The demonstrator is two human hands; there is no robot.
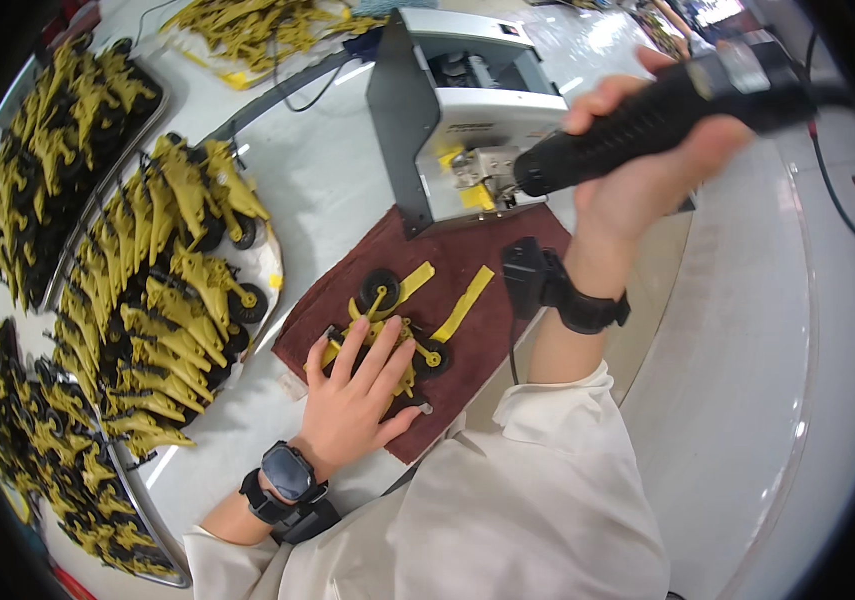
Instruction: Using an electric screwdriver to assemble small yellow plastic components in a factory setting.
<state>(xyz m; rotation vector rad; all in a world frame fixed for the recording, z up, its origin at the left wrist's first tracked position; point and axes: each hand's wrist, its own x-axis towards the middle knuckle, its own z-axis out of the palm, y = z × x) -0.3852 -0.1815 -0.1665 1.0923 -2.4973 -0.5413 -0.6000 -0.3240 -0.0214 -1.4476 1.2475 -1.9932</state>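
rests the left hand [347, 410] palm down on a yellow-and-black wheeled assembly [415, 342], with fingers open and spread across the top and thumb stretched out to the right. has the assembly lying on a dark red mat [492, 345], with one black wheel [380, 290] just past the fingertips and another [437, 362] to their right. shows two flat yellow strips on the mat, one [417, 281] close by the far wheel, the other [464, 303] apart from it.

grips a black electric screwdriver [662, 115] in the right hand [642, 190], raised above the mat, with fingers and thumb wrapped around the barrel. points the nose leftward at the metal fitting [492, 165] on a white box-shaped machine [502, 112], at the mat's far edge. cannot tell contact from a small gap there.

wears a black square-faced device [289, 470] on the left wrist, a black strap [589, 308] on the right. faces rows of similar yellow-and-black pieces [142, 300] to the left, plus a heap of yellow pieces [257, 30] farther off.
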